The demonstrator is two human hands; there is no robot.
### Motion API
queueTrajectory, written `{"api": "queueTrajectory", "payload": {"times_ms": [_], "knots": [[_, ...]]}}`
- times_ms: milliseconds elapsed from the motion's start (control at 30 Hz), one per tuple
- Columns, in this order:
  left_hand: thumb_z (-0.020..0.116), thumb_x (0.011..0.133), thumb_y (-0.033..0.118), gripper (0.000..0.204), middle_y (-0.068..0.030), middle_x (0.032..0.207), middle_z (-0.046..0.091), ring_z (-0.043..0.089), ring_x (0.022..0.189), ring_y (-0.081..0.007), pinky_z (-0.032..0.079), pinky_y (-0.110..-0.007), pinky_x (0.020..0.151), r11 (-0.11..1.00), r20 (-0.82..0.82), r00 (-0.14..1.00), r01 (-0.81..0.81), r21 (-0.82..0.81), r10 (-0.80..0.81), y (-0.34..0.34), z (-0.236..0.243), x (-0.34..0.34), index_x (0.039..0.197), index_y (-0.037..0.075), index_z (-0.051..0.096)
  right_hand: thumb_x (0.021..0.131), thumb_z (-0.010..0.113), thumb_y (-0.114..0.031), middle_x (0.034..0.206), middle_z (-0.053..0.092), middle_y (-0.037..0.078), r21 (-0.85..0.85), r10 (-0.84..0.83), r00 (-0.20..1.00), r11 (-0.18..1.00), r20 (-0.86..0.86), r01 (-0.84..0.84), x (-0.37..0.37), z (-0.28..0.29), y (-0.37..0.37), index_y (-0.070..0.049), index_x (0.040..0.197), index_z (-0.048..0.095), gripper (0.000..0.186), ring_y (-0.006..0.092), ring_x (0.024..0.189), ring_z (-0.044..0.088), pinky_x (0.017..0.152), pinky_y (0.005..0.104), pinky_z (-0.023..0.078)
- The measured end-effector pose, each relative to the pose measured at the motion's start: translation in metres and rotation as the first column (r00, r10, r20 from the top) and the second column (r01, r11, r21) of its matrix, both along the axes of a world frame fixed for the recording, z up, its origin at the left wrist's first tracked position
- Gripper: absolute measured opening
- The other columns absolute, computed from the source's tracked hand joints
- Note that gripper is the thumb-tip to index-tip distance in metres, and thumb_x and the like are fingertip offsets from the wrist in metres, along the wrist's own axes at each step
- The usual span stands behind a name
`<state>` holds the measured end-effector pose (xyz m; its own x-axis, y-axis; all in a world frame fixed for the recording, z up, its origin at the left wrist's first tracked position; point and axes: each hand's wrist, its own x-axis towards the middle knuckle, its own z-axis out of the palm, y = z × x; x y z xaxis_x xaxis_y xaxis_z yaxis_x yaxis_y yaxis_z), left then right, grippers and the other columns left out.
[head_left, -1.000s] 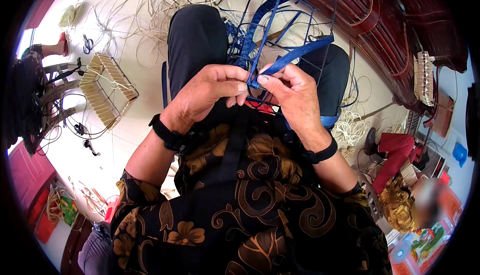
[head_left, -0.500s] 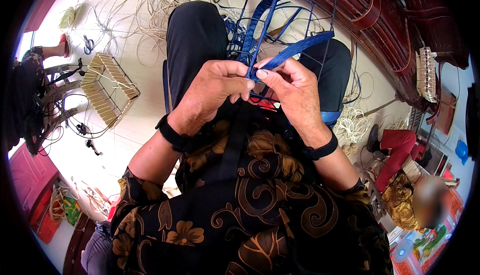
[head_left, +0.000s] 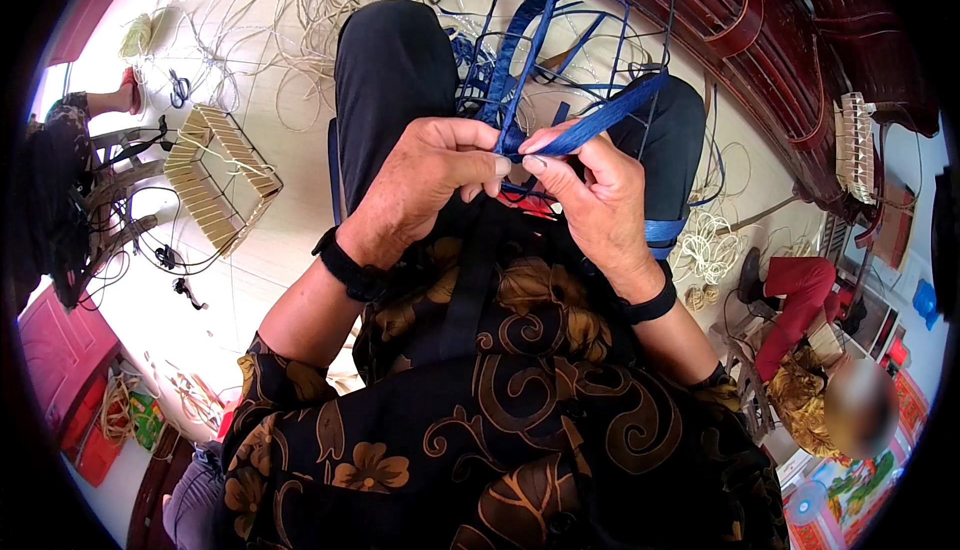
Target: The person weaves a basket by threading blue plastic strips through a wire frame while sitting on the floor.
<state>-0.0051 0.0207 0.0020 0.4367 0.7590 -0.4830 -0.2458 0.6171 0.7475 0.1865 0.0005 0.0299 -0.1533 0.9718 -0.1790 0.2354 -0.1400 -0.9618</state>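
Pinching a flat, glossy blue strip (head_left: 605,123), slanted lengthwise up-right, in the right hand (head_left: 600,190); pinching a blue wire frame (head_left: 535,47) at its near end in the left hand (head_left: 425,172), between dark-trousered legs (head_left: 393,80).

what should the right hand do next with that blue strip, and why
Probably draw the blue strip snug against the blue wire frame: the right hand pinches it close to the frame, its length slants away from that pinch, and the left hand seems to steady the frame.
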Motion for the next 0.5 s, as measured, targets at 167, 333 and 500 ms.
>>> {"api": "queueTrajectory", "payload": {"times_ms": [167, 333, 500], "knots": [[0.067, 0.081, 0.004, 0.007, 0.0012, 0.067, 0.058, 0.046, 0.059, -0.0047, 0.032, -0.02, 0.054, 1.0, -0.029, 0.999, 0.024, 0.015, -0.023, 0.0, 0.003, -0.002, 0.086, -0.001, 0.07, 0.085, 0.07, 0.0, 0.104, 0.062, 0.003, 0.102, 0.06, 0.998, 0.993, 0.02, -0.062, -0.001, 0.001, 0.006, 0.0, 0.102, 0.066, 0.018, 0.006, 0.075, 0.055, 0.066, 0.0194, 0.047], [0.07, 0.083, 0.006, 0.009, 0.0025, 0.071, 0.059, 0.046, 0.062, -0.0031, 0.032, -0.019, 0.055, 0.999, 0.008, 0.999, 0.041, 0.008, -0.041, 0.002, 0.008, -0.001, 0.089, 0.0, 0.071, 0.081, 0.072, 0.0, 0.098, 0.066, 0.006, 0.213, 0.074, 0.994, 0.973, 0.085, -0.091, -0.002, -0.004, 0.013, 0.0, 0.101, 0.068, 0.02, 0.0104, 0.073, 0.064, 0.063, 0.0239, 0.052], [0.069, 0.083, 0.006, 0.009, 0.0013, 0.075, 0.062, 0.048, 0.065, -0.0023, 0.033, -0.018, 0.056, 0.999, 0.022, 0.999, 0.034, -0.007, -0.034, 0.001, 0.007, -0.002, 0.09, -0.001, 0.071, 0.081, 0.072, 0.0, 0.089, 0.068, 0.005, 0.044, 0.077, 0.995, 0.996, 0.06, -0.08, -0.006, 0.004, 0.014, -0.001, 0.1, 0.068, 0.019, 0.0101, 0.069, 0.063, 0.063, 0.0229, 0.051]]}}
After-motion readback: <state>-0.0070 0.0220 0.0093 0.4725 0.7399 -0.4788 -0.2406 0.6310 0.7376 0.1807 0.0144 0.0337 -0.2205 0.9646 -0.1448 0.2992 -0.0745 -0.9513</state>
